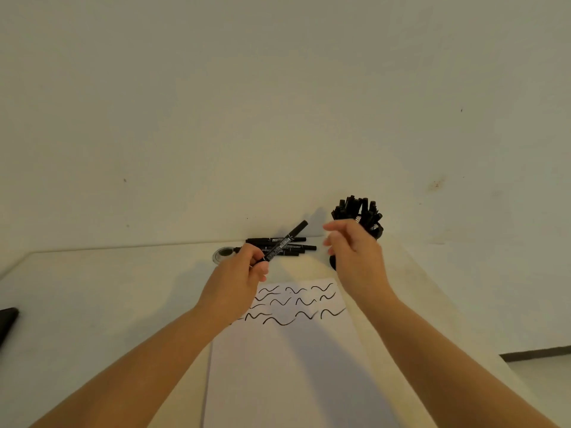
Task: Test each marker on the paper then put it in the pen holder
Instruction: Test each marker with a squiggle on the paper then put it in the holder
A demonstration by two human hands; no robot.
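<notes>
1. Left hand [244, 270]: fingers curled round the lower end of a slim black marker with a white printed label [285, 242]; the marker slants up and away towards the right hand, its far end in the air above the tabletop.
2. Right hand [352, 251]: raised, fingers loosely bent and spread, gripping nothing; it is apart from the marker's far end, with a clear gap between.
3. Loose pile of black markers [296, 247]: lying flat on the pale cream tabletop [108, 304], just beyond the left hand and partly hidden by it.
4. Black mesh pen holder [375, 228]: standing just behind the right hand, which covers much of it; crowded with upright black markers [355, 208].
5. White sheet of paper [293, 366]: lying between and beneath the two forearms, its far part crossed by rows of black wavy test strokes [290, 304].
6. Small round clear dish with a dark centre [223, 254]: on the tabletop just beyond the left hand.
7. Dark object [7, 322]: at the tabletop's edge, far out past the left forearm; identity cannot be told.
</notes>
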